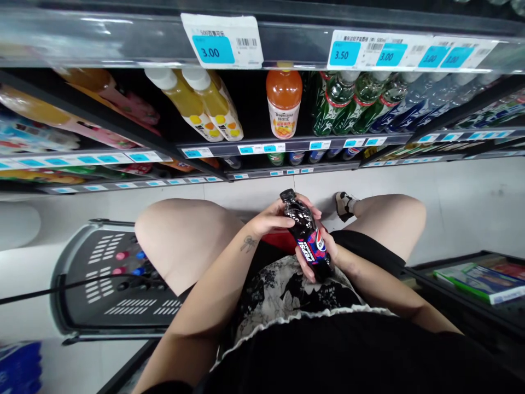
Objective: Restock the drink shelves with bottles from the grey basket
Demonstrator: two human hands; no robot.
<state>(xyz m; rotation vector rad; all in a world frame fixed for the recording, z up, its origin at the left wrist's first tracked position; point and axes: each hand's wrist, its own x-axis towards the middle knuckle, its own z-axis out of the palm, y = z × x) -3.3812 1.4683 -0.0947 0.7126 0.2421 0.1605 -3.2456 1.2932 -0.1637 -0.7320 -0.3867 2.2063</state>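
A dark Pepsi bottle (pixel 315 250) with a black cap lies tilted above my lap, its cap pointing away from me. My left hand (pixel 275 215) is closed round the neck end, with the thumb across the front and fingertips showing on the far side. My right hand (pixel 329 244) grips the lower body beside the red and blue label, and its fingers come round underneath. On the shelf ahead stands a single orange Tropicana bottle (pixel 284 104), apart from both hands.
A grey shopping basket (pixel 74 273) holding several bottles stands on the floor at my left. Yellow juice bottles (pixel 211 104) and green bottles (pixel 336 104) fill parts of the shelf. Price tags (pixel 221 41) line its edge. At right, a low shelf holds a green and white package (pixel 479 279).
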